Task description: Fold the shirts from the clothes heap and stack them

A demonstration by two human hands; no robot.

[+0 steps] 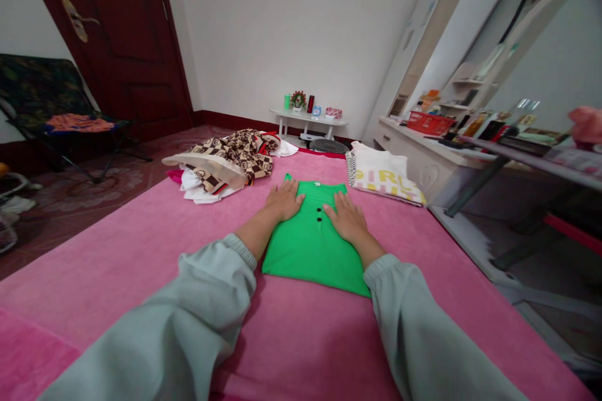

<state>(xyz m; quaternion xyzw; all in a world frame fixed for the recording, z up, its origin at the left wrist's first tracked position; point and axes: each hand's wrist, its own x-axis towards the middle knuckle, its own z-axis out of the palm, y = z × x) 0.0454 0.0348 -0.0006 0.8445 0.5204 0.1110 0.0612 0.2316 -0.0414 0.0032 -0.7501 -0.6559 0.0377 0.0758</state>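
Note:
A green shirt (313, 250) with two dark buttons lies folded into a rough rectangle on the pink bed cover (301, 338). My left hand (285, 200) rests flat on its upper left edge, fingers stretched forward. On the upper right part of the shirt, my right hand (347, 219) lies palm down with its fingers spread. Neither hand grips anything. A small green corner of cloth sticks out beyond my left fingertips. The underside of the shirt is hidden.
Heaped at the far left of the bed is a pile of brown checked and white clothes (235, 160). Folded white clothes with yellow lettering (383, 172) lie at the far right. A dressing table (418, 150) flanks the bed; a low white table (308, 116) stands beyond it.

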